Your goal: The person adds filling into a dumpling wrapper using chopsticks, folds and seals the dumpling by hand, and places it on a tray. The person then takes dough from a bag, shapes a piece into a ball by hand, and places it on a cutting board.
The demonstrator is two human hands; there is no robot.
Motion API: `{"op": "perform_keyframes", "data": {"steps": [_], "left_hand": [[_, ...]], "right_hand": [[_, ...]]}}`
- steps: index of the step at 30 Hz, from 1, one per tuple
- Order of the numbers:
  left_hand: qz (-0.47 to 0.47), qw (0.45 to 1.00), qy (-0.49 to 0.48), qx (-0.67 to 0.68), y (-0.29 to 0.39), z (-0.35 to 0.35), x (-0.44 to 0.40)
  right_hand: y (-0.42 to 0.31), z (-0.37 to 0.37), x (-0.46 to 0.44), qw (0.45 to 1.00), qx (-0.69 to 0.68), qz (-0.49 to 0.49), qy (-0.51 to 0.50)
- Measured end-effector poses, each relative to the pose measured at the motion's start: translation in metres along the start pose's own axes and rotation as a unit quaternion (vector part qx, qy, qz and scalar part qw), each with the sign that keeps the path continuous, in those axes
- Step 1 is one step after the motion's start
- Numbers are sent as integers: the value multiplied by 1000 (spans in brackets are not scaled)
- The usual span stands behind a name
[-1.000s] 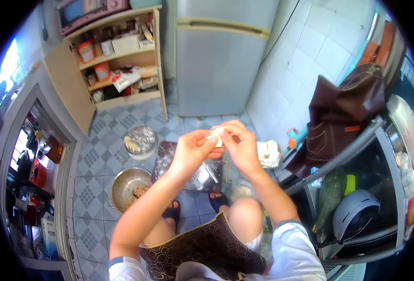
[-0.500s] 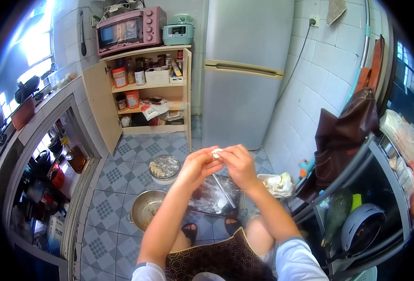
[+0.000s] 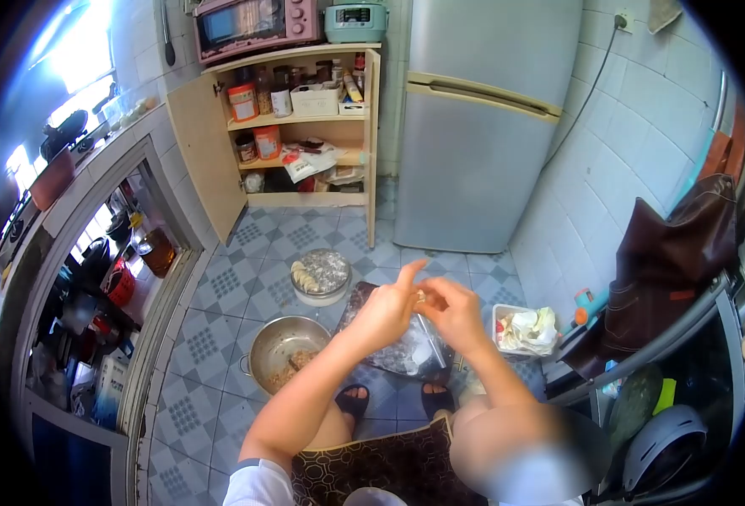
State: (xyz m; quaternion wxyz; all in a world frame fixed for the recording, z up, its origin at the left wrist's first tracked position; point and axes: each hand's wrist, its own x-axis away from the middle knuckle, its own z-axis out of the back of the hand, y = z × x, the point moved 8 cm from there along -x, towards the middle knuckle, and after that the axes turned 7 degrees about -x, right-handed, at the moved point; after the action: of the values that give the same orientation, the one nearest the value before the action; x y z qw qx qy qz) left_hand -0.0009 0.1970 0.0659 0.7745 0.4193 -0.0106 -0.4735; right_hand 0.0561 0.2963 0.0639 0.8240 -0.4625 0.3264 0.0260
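Note:
My left hand and my right hand meet above a dark floured board, fingers pinched together. Between the fingertips is a small pale piece of dough, mostly hidden by them. One finger of my left hand points up. On the board lie a rolling pin and a flat white round of dough. Left of the board is a metal pot with minced filling. Behind the pot, a floured round tray holds several folded dumplings along its left side.
A white tub with pale leaves or bags is to the right of the board. An open cabinet and a fridge stand at the back. On the right are a rack, a helmet and a brown apron.
The view has shifted and tilted. The dough between my fingers shows less than before, and a finger of my left hand now sticks up. Both hands stay together.

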Motion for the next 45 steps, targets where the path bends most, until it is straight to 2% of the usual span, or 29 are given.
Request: {"op": "perform_keyframes", "data": {"steps": [1, 2, 3, 5, 6, 9, 11, 13, 17, 21, 24, 30, 33, 35, 38, 42, 45], "left_hand": [[0, 1000, -18, 9, 0, -3, 0], [14, 998, -38, 48, -3, -5, 2], [17, 998, -40, 51, -6, -6, 2], [8, 981, -42, 191, -11, -11, 2], [36, 950, -53, 307, -16, -18, -1], [99, 899, -67, 421, -21, -24, -2], [126, 891, -52, 432, -19, -24, -2], [156, 888, -25, 432, -25, -25, -1], [187, 879, 41, 436, -31, -25, 2], [197, 872, 77, 442, -39, -20, 3], [219, 866, 67, 445, -38, -23, 6], [166, 881, 33, 441, -26, -20, 4], [146, 907, -16, 395, -22, -20, 4], [97, 929, -73, 351, -16, -21, 2], [79, 941, -103, 311, -17, -20, 2], [83, 945, -100, 301, -18, -22, 3], [125, 917, -62, 374, -20, -20, 5]], "right_hand": [[-7, -2, 1, 997, 39, 60, -12], [-9, 0, 1, 996, 44, 77, 3], [-7, -1, 0, 996, 45, 73, 1], [-7, 8, 2, 994, -28, 89, 52], [-10, 11, 3, 993, -45, 86, 67], [-2, 20, 6, 992, -60, 36, 106], [2, 21, 6, 990, -60, 25, 121], [7, 21, 8, 974, -162, 4, 156], [-3, 17, 11, 987, -48, 25, 153], [-22, 11, 11, 985, -56, 63, 148], [-24, 12, 16, 983, 22, 105, 151], [-18, 18, 13, 989, -29, 97, 109], [-17, 15, 13, 989, -54, 115, 79], [-6, 18, 12, 988, -110, 38, 101], [-22, 18, 8, 993, -45, 71, 87], [-24, 16, 9, 989, -62, 103, 81], [-22, 16, 10, 990, -63, 100, 79]]}}
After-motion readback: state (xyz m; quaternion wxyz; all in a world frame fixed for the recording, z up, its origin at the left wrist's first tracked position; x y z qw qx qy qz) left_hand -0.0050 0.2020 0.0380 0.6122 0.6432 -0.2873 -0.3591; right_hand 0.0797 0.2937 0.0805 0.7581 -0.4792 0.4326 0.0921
